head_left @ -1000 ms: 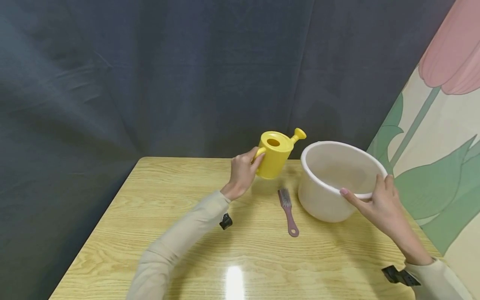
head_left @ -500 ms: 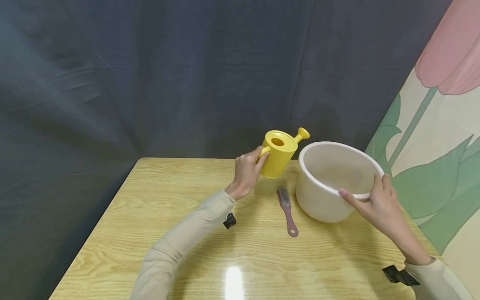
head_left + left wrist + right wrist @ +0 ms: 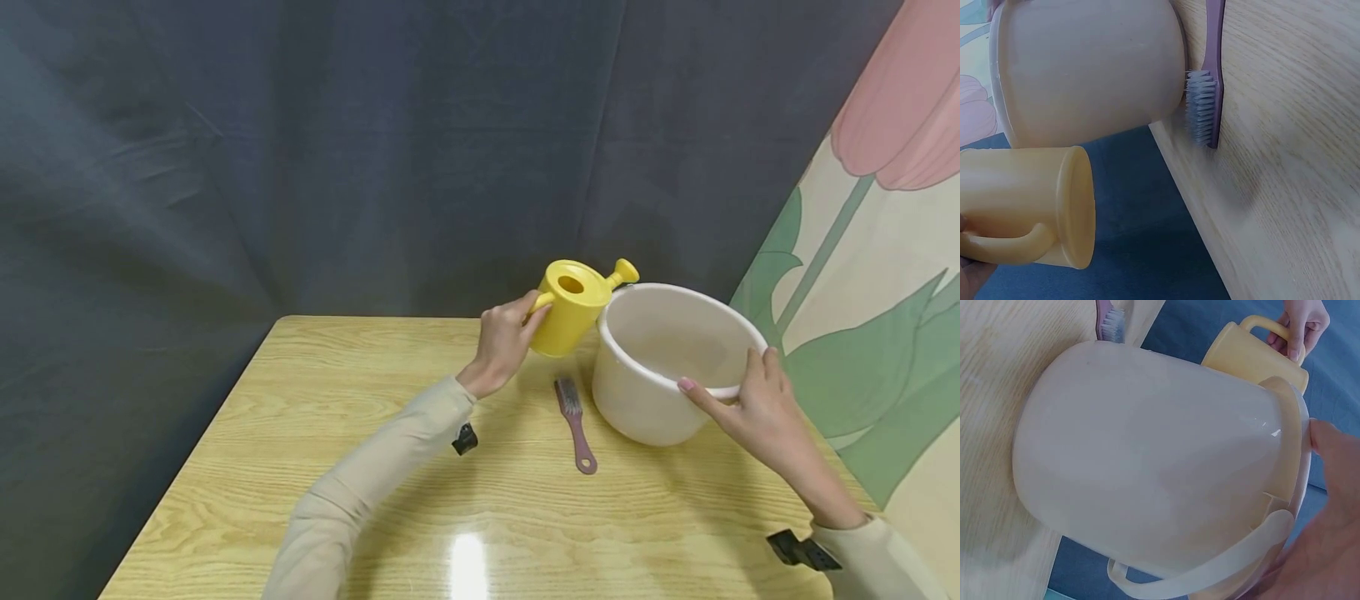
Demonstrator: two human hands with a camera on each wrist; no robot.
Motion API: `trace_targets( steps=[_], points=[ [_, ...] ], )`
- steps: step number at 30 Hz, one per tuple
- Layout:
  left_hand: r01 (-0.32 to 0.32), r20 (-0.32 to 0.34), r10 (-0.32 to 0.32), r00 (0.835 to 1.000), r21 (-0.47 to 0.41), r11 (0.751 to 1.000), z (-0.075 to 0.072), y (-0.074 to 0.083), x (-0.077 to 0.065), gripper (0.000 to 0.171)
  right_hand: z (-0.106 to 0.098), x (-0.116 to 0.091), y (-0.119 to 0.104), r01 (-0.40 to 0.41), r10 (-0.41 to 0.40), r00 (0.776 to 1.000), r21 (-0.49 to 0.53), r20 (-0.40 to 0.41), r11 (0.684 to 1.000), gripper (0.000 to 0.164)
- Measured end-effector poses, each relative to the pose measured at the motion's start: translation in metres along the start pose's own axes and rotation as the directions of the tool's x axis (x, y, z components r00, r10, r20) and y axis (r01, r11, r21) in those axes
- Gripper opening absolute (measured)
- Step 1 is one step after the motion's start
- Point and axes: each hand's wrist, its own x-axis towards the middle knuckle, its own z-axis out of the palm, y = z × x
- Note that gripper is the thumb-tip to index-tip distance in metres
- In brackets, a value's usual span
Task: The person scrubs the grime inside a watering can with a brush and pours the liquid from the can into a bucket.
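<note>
My left hand [image 3: 504, 340] grips the handle of a yellow toy watering can [image 3: 564, 321] and holds it above the table at the left rim of a white plastic bucket [image 3: 636, 398]. The can's spout reaches over the bucket's far-left rim in the head view. With the thumb outside and fingers over the edge, my right hand [image 3: 761, 410] holds the bucket's near-right rim. The right wrist view shows the bucket's white carrying handle [image 3: 1210, 575] hanging down its side. In the left wrist view the can's round base [image 3: 1080, 209] faces the camera.
A purple brush [image 3: 579, 433] with grey bristles lies on the wood-grain table [image 3: 322, 392], just left of the bucket. Behind the table hangs a dark curtain [image 3: 420, 167]. At the right stands a wall [image 3: 877, 350] painted with a tulip.
My left hand has carried the watering can to the right, so its spout has come from beside the bucket to over its rim. The right hand keeps its hold on the rim.
</note>
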Motion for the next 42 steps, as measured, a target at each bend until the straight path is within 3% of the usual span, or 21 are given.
trace_targets(
  steps=[6,28,42],
  points=[
    [-0.020,0.009,0.019,1.000,0.016,1.000,-0.001,0.000,0.003,0.010,-0.001,0.000,0.001,-0.036,0.037,0.998,-0.017,0.059,0.999,0.099],
    [-0.089,0.085,0.086,0.993,0.031,0.996,-0.006,0.005,0.013,0.007,0.003,-0.005,-0.002,-0.025,0.026,0.997,-0.014,0.072,1.000,0.098],
    [-0.215,0.124,0.199,0.972,0.136,0.967,-0.011,0.015,0.020,0.005,0.005,-0.003,-0.003,0.024,-0.024,0.999,-0.015,0.022,1.000,0.092]
  ],
)
